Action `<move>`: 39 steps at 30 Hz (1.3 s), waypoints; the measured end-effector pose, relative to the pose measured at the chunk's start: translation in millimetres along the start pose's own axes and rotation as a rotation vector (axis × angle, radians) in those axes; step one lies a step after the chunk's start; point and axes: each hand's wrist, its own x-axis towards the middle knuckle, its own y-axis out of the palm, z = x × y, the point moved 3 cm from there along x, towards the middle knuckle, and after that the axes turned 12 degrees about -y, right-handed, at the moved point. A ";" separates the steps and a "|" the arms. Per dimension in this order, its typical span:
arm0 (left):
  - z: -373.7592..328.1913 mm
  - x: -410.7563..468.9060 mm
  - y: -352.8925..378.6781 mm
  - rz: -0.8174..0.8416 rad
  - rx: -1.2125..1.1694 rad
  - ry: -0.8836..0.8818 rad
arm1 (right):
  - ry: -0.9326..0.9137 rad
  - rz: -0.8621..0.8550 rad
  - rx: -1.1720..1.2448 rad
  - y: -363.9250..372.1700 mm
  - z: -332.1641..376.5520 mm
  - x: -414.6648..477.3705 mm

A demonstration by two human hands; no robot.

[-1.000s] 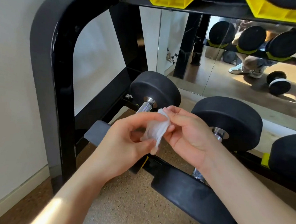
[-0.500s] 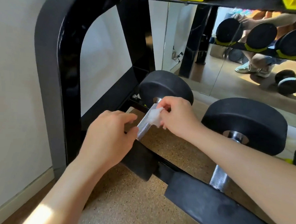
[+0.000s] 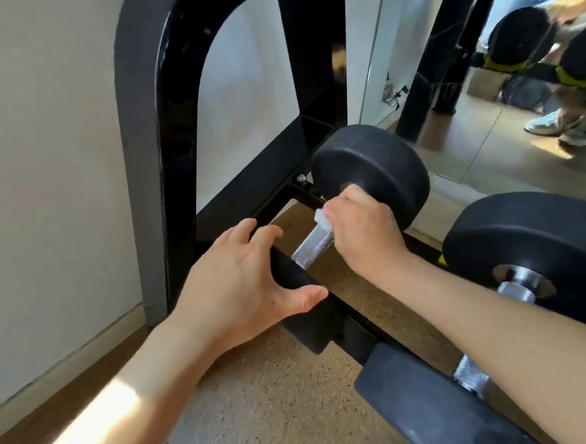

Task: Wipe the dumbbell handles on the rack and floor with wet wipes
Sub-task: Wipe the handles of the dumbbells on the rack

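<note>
Your right hand [image 3: 359, 232] curls around the wet wipe [image 3: 322, 220] on the leftmost dumbbell's [image 3: 370, 164] knurled handle [image 3: 312, 245], low on the rack [image 3: 147, 110]. Your left hand [image 3: 243, 287] rests spread-fingered on its near head [image 3: 293, 276]. Ease that brace and it may roll; knurling could snag the wipe.

A single wide-angle camera, worn on the person's head, looks forward and steeply down from a low position close to the bottom tier of the rack [image 3: 147, 110], whose upright bows at the left of the frame. It faces the mirror [image 3: 488, 154] behind the rack, with the wall [image 3: 49, 138] at its left and the floor [image 3: 273, 409] filling the bottom. Both forearms enter from the lower edge. The left hand [image 3: 243, 287] and the right hand [image 3: 363, 233], which grips a wet wipe [image 3: 322, 218], sit near the centre, within arm's reach of the lens.
</note>
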 end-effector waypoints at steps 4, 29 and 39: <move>-6.0 -4.1 -6.9 0.000 0.032 -0.009 | -0.301 0.075 0.254 3.9 36.8 -16.4; -71.0 98.9 3.5 0.054 0.284 0.187 | 0.390 -0.190 0.688 -7.7 -6.0 -27.8; -84.9 133.8 14.2 -0.019 -0.128 0.001 | 0.165 -0.139 0.121 -12.4 -8.7 -30.3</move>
